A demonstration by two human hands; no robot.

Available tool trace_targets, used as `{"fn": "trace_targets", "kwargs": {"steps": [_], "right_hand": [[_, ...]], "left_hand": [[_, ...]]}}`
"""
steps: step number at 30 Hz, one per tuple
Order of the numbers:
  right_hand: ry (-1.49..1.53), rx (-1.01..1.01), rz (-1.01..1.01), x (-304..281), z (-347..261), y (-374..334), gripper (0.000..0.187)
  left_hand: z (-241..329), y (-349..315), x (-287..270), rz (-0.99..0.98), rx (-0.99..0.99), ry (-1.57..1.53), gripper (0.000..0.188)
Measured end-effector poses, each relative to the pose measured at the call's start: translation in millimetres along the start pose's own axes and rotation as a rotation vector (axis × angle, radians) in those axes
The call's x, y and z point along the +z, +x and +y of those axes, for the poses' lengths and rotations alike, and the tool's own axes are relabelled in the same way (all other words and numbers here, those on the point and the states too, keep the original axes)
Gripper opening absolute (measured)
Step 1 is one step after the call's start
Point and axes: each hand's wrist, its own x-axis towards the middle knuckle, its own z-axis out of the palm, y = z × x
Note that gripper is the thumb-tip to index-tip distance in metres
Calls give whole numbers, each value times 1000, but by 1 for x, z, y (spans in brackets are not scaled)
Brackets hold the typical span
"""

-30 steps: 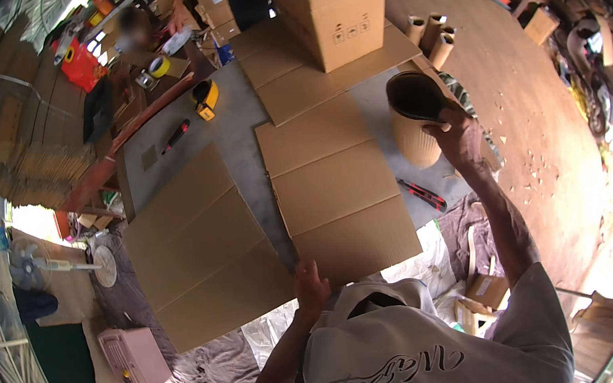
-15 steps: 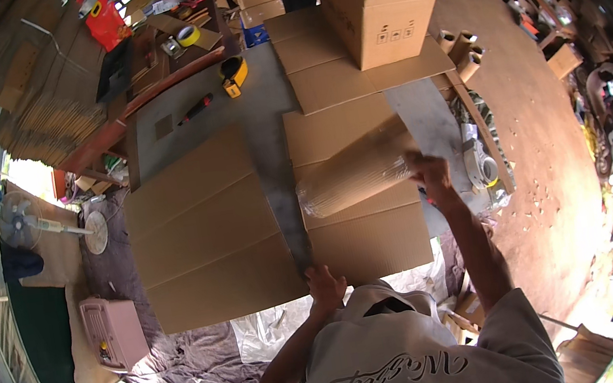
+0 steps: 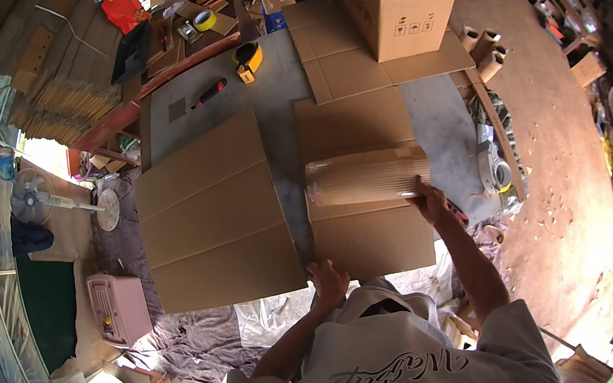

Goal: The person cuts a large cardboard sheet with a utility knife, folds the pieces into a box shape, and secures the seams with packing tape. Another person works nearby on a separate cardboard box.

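Note:
My right hand (image 3: pixel 427 202) is closed around a red-and-black utility knife (image 3: pixel 456 213), whose handle sticks out behind the fist. Its knuckles are at the near right corner of a curved, folded piece of corrugated cardboard (image 3: pixel 364 173) with shiny clear film or tape at its left end. That piece lies across a flat cardboard sheet (image 3: pixel 374 241) on the table. At this sheet's near left corner rests my left hand (image 3: pixel 329 282), fingers apart and holding nothing visible. A second cardboard sheet (image 3: pixel 216 226), creased crosswise, lies to the left across a narrow gap.
An upright carton (image 3: pixel 407 19) stands on more flat cardboard at the far right of the grey table (image 3: pixel 179 143). Another red-and-black cutter (image 3: pixel 209 93) and a yellow ring-shaped thing (image 3: pixel 248 63) lie farther back. White tape rolls (image 3: pixel 492 168) sit by the right edge.
The curved cardboard piece has turned from slanted to nearly level with the sheet's creases. My right hand has moved lower and nearer me. The whole view has shifted slightly.

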Motion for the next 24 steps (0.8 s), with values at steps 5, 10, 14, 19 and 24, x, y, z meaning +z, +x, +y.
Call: {"fn": "trace_targets", "kwargs": {"steps": [5,10,14,19,24], "right_hand": [[-68,-16,-28,9,-4,-11,30],[-137,-47,-112,4,3,-2,34],[-115,-23,-84,12,3,-8,36],[-541,-33,237,19,-8,-23,46],[-1625,-1124,219,69,-30,-50,99]], "left_hand": [[-1,0,4,-41,-11,44,57],[2,6,4,-53,-61,36,54],[5,-5,6,-7,-126,-96,58],[-6,-14,10,-203,-283,-90,75],[5,-16,11,-112,-525,-249,77]]}}
